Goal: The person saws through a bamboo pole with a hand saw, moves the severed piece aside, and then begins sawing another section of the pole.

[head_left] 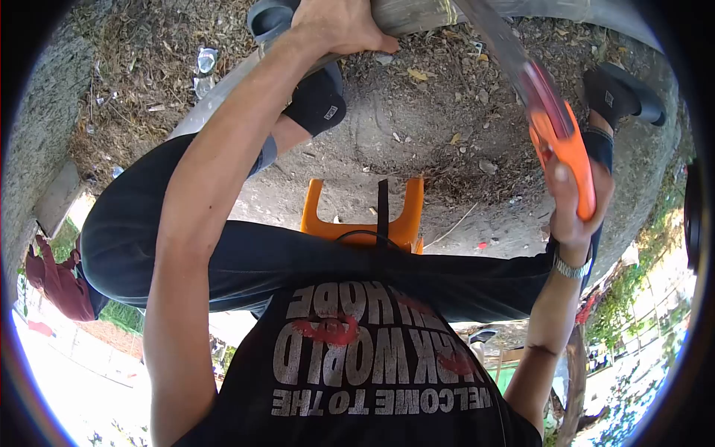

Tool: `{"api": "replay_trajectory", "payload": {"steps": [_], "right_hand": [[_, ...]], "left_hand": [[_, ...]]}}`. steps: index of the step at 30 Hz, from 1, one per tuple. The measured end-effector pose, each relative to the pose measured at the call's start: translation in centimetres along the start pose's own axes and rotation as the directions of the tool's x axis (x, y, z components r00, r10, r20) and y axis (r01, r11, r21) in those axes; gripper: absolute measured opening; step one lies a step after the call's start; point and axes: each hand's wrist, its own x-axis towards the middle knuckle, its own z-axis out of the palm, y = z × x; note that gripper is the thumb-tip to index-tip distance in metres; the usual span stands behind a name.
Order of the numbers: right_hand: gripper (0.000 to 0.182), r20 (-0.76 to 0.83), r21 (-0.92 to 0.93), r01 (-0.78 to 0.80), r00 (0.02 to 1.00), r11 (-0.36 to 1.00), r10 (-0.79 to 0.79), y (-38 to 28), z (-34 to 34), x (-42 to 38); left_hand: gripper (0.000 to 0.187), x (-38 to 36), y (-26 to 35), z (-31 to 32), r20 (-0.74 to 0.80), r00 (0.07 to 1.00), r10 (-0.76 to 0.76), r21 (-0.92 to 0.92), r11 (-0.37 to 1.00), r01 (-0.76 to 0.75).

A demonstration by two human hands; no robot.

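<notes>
A hand saw with an orange handle [573, 160] and a dark blade [499, 37] is in my right hand [570, 197], whose fingers are wrapped round the grip. The blade slants up and left, slightly blurred, to a thick grey branch [417, 16] at the top of the view. Whether its teeth are in the wood cannot be seen. My left hand [339, 26] holds the branch to the left of the blade, thumb along its lower side; its other fingers are partly cut off by the frame edge.
An orange plastic stool [406, 223] is beneath me. My dark shoes [319, 100] stand on dirt strewn with leaves and wood bits. Clear plastic litter [207, 61] lies at left. A dark red cloth [56, 276] is at far left, and a stone edge [45, 127] borders the ground.
</notes>
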Motion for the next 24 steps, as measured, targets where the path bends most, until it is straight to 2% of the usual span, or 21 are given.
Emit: {"api": "replay_trajectory", "payload": {"steps": [1, 3, 4, 6, 7, 9, 10, 11, 13, 14, 16, 17, 18, 19, 20, 21, 23, 24], "right_hand": [[0.017, 0.041, -0.105, 0.046, 0.998, 0.993, -0.041, -1.3, 0.7, 2.4], [0.019, 0.065, -0.154, -0.059, 0.995, 0.986, 0.07, -1.7, 1.5, 3.7], [0.019, 0.073, -0.154, -0.042, 0.996, 0.987, 0.054, -1.5, 1.1, 3.1], [0.023, 0.032, -0.108, 0.039, 0.999, 0.993, -0.036, -0.6, -0.4, -0.6], [0.029, -0.035, 0.052, -0.067, 0.997, 0.996, 0.069, -0.7, -0.3, -1.6], [0.026, 0.014, 0.264, -0.131, 0.991, 0.955, 0.132, 0.4, -0.5, -1.2], [0.022, 0.016, 0.161, -0.153, 0.988, 0.975, 0.152, -0.2, 0.0, 0.9], [0.021, 0.026, -0.005, 0.004, 1.0, 1.0, -0.003, 0.1, 0.7, 2.8], [0.02, -0.172, 0.117, -0.042, 0.983, 0.992, 0.062, 1.0, 1.8, 3.1], [0.02, -0.158, 0.118, -0.032, 0.986, 0.993, 0.051, 1.5, 1.3, 2.2], [0.016, 0.104, 0.333, 0.075, 0.988, 0.94, -0.115, 2.1, -0.3, 0.8], [0.016, 0.118, 0.338, 0.07, 0.986, 0.938, -0.116, 2.3, 0.4, 0.8], [0.014, 0.004, 0.385, -0.093, 0.995, 0.918, 0.099, 0.8, 1.7, 0.7], [0.013, -0.118, 0.439, -0.243, 0.939, 0.865, 0.323, -0.4, 2.2, 0.3], [0.011, -0.066, 0.154, -0.066, 0.995, 0.986, 0.077, 0.6, 2.6, 2.6], [0.01, -0.007, 0.004, -0.087, 0.996, 0.996, 0.087, -1.2, 3.3, 4.9], [0.01, 0.02, -0.094, 0.06, 0.998, 0.994, -0.058, -1.3, 2.7, 5.4], [0.011, -0.006, -0.066, 0.048, 0.999, 0.997, -0.049, -0.9, 2.3, 3.5]], "left_hand": [[0.084, 0.4, -0.1, 0.0, -0.004, 1.0, 0.019, 0.007, 1.0, -0.019], [0.083, 0.7, -1.2, 0.4, -0.01, 0.998, 0.068, -0.059, 0.996, -0.069], [0.083, 0.7, -1.0, -0.2, -0.021, 0.998, 0.055, -0.061, 0.997, -0.056], [0.082, 0.6, -0.5, -0.6, 0.069, 0.997, -0.02, -0.016, 1.0, 0.021], [0.082, 0.6, -0.7, -1.0, 0.069, 0.997, -0.04, -0.026, 0.999, 0.041], [0.083, 0.1, 0.4, -1.1, 0.134, 0.986, -0.102, 0.002, 0.995, 0.102], [0.084, -0.1, 0.3, -1.0, 0.089, 0.996, -0.025, -0.041, 0.999, 0.029], [0.084, 0.3, 0.0, -0.8, 0.073, 0.997, -0.001, -0.03, 1.0, 0.003], [0.085, 0.3, -0.8, -0.5, -0.046, 0.993, 0.11, -0.119, 0.986, -0.114], [0.085, 0.4, -0.5, -0.5, 0.039, 0.999, 0.023, -0.047, 0.999, -0.021], [0.085, 0.2, -0.4, -0.4, 0.052, 0.998, -0.02, -0.054, 0.998, 0.023], [0.085, 0.2, -0.4, -0.3, 0.074, 0.997, -0.035, -0.049, 0.998, 0.038], [0.084, 0.1, 0.1, -0.4, 0.069, 0.996, -0.06, -0.008, 0.998, 0.06], [0.084, -0.2, 0.4, 0.3, 0.091, 0.995, -0.035, -0.011, 0.999, 0.037], [0.083, -0.1, 0.0, 0.5, 0.05, 0.999, 0.016, -0.055, 0.998, -0.014], [0.083, 0.0, -0.5, 0.5, 0.002, 0.999, 0.052, -0.099, 0.994, -0.052], [0.083, 0.3, -0.9, 0.0, -0.06, 0.996, 0.068, -0.124, 0.989, -0.075], [0.084, 0.2, -0.5, -0.4, 0.002, 1.0, 0.022, -0.088, 0.996, -0.022]]}}
